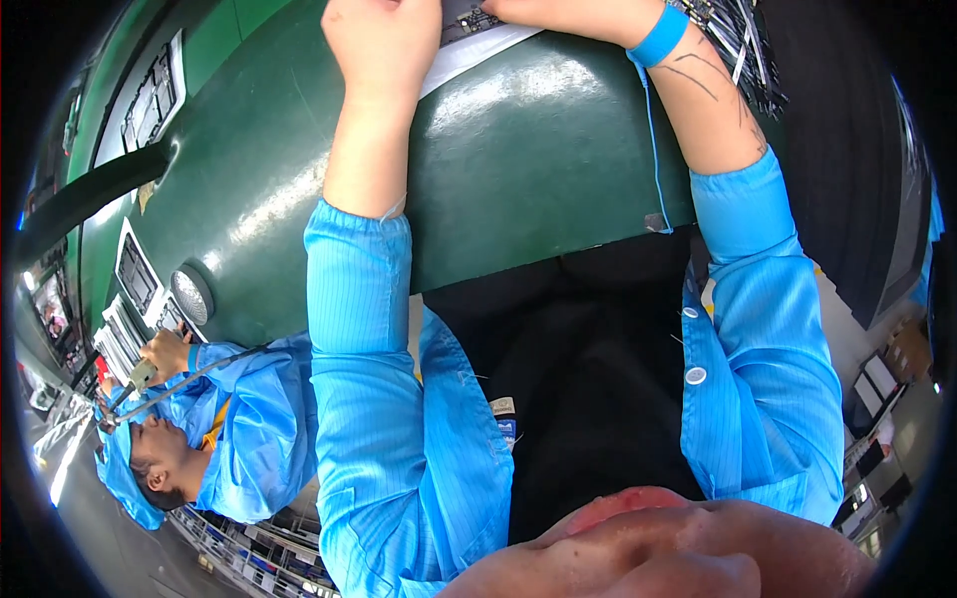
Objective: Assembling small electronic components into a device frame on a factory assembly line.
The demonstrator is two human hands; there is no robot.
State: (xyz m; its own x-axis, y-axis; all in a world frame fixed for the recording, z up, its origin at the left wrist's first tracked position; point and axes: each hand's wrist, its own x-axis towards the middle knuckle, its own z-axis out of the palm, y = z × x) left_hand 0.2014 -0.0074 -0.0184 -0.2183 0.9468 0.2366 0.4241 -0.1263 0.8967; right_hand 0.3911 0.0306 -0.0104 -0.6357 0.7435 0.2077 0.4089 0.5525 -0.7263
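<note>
At the upper edge, a narrow dark circuit board (469,22) lies on a white sheet (488,55) over the green table. My left hand (384,45) is just left of the board, its fingers curled; the picture's edge cuts off their tips and whatever they hold. From the right, my right hand (588,14) reaches in with one digit touching the board's end. Its other fingers are out of sight. Around my right wrist sits a blue wrist strap (662,36), its thin cord hanging down to the table's front edge.
A heap of thin black and silver strips (733,50) lies beyond my right wrist. To the left are a black arm (95,199), a round grey part (191,294) and white trays (137,269). A co-worker in blue (254,429) works at the table's left side.
</note>
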